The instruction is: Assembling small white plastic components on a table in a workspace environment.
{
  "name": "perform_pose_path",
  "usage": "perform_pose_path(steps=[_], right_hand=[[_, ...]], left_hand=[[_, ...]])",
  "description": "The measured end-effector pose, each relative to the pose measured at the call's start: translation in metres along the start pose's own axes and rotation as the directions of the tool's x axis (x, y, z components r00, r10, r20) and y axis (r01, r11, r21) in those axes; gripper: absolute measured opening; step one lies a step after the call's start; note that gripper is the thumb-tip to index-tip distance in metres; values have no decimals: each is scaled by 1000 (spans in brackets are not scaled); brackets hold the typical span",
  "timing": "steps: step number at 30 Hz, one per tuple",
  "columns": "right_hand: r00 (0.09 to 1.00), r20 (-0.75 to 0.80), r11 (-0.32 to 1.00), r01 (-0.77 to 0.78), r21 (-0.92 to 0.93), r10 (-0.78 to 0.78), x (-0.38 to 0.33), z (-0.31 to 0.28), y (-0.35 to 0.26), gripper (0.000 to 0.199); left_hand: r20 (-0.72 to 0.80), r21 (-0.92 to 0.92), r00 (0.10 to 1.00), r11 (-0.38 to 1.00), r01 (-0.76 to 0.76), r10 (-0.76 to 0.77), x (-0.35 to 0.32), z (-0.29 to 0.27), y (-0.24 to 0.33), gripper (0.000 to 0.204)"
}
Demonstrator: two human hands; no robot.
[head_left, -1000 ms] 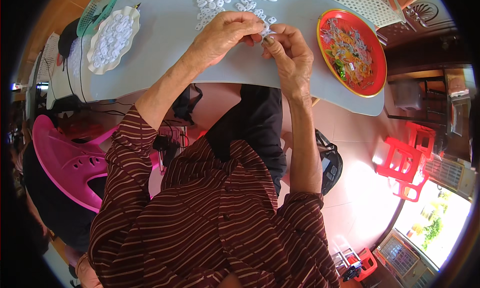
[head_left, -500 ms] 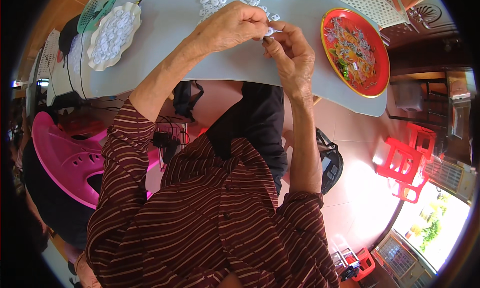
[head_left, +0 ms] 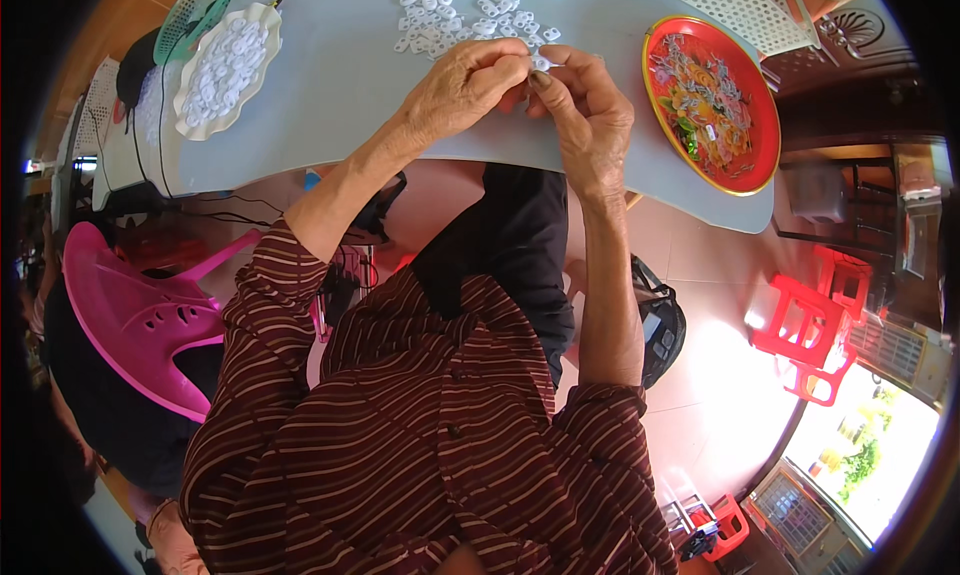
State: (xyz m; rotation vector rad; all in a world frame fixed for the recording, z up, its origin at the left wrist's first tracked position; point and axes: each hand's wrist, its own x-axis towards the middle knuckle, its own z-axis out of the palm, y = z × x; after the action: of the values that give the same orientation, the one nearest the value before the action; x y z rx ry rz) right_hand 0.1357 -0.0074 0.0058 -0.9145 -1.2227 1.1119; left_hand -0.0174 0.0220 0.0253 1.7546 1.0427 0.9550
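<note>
Plastic piece, small and white, sits between the thumb and forefinger of my right hand, held in a narrow pinch just above the counter. My left hand meets it from the other side, fingers bunched and curled close, tips at the piece or right beside it; I cannot tell whether they grip anything, as they hide their own ends.

Just past my hands lie loose white pieces, many alike, spread over the far part of the counter. To my right, near its edge, stands a round red tray with a gold rim and a flowered bottom; thin greyish bits are strewn over it, with one small white piece among them. Beyond that, a white perforated panel slants across the corner. Well over to my left, a cream dish with a wavy edge carries a heap of white pieces, and a green basket is just beside its far end.

Lower down come my striped shirt and dark trousers, a pink chair at my left, and red stools off to the right.
</note>
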Motion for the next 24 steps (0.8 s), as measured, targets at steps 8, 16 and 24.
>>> perform_pose_path(steps=[8, 16, 24], right_hand=[[998, 53, 999, -10, -47, 13, -3, 5, -4, 32], [998, 64, 997, -1, -71, 6, -3, 4, 3, 35], [999, 39, 994, 17, -107, -13, -4, 7, 2, 29]], left_hand=[[4, 28, 1000, 999, -23, 23, -3, -1, -17, 23], [-12, -101, 999, 994, -47, 46, -1, 1, -17, 22], [-72, 29, 974, 977, -212, 213, -2, 9, -25, 24]])
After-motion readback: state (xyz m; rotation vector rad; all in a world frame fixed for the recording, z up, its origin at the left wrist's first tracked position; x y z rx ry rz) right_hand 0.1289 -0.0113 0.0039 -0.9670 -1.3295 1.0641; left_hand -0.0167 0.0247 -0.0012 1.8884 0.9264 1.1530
